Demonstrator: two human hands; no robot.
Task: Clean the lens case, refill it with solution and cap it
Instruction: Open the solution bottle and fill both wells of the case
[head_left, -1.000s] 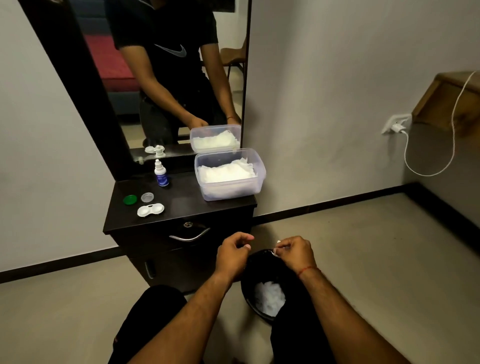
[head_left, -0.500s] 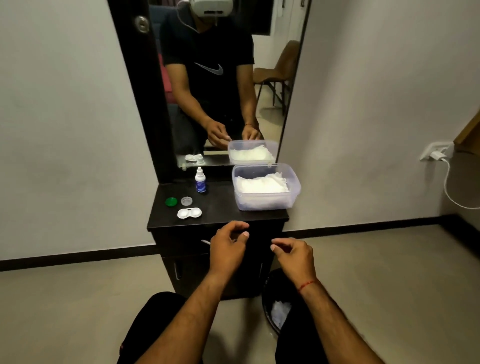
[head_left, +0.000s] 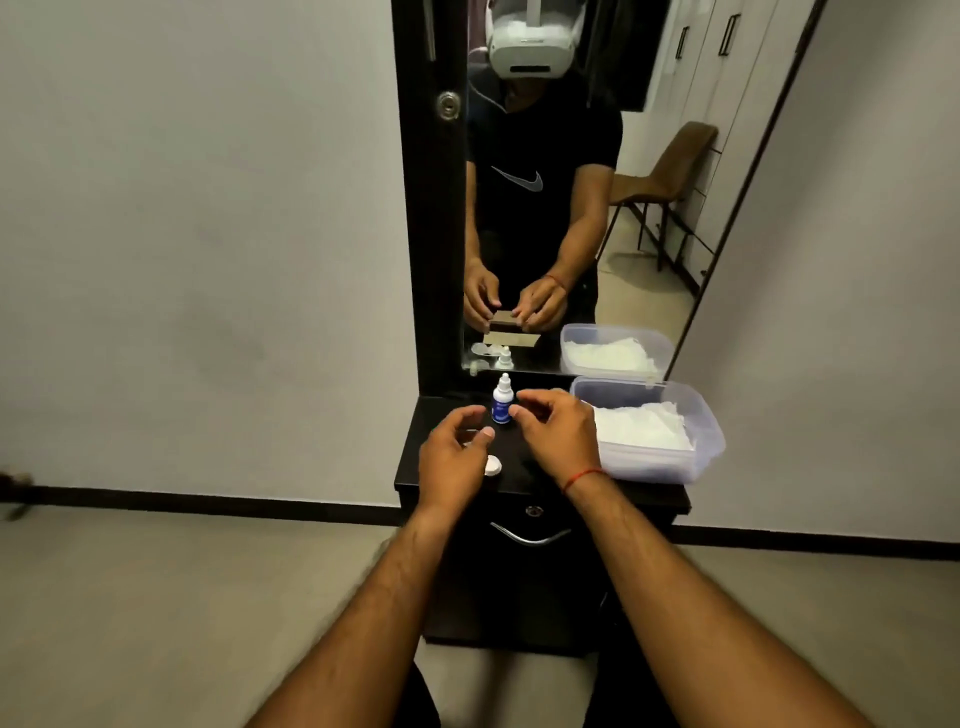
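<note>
Hands, left (head_left: 453, 457) and right (head_left: 557, 435), hover palm-down, fingers loosely curled and empty, flanking the solution bottle (head_left: 502, 400).

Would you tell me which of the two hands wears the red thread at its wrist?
The right hand, beside the plastic tub, wears it; the left hand has a bare wrist.

One bottle (head_left: 502, 401), one tub (head_left: 655, 434), two hands.

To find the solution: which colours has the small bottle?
White with a blue label; the bottle shows in the head view.
</note>
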